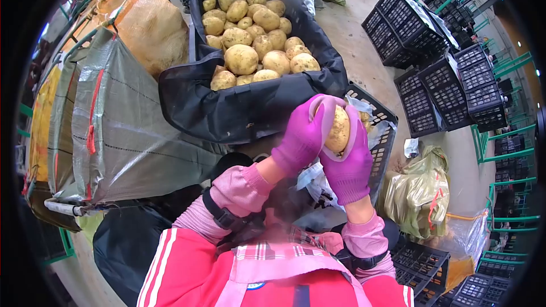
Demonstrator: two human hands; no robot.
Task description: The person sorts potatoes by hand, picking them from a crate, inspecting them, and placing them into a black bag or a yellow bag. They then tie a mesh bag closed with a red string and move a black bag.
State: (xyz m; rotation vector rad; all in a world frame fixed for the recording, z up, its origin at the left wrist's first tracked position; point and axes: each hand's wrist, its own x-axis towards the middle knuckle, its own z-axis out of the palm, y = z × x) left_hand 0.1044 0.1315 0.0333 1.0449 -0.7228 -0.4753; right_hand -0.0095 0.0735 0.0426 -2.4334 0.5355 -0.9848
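Both hands wear purple gloves and meet around one potato (339,129), held up in front of my chest. My left hand (305,132) closes on it from the left. My right hand (350,165) grips it from below and the right, so only part of its skin shows. Just beyond the hands lies a heap of potatoes (241,59) in a crate lined with dark cloth (250,108). Beside my right hand is a black plastic crate (384,148) with pale plastic film and a few potatoes (364,117) in it.
Stuffed grey woven sacks (122,125) and an orange mesh sack (149,31) stand close on the left. Stacked black crates (401,25) rise on the right. A greenish plastic sack (418,193) lies at lower right, near another crate (418,267).
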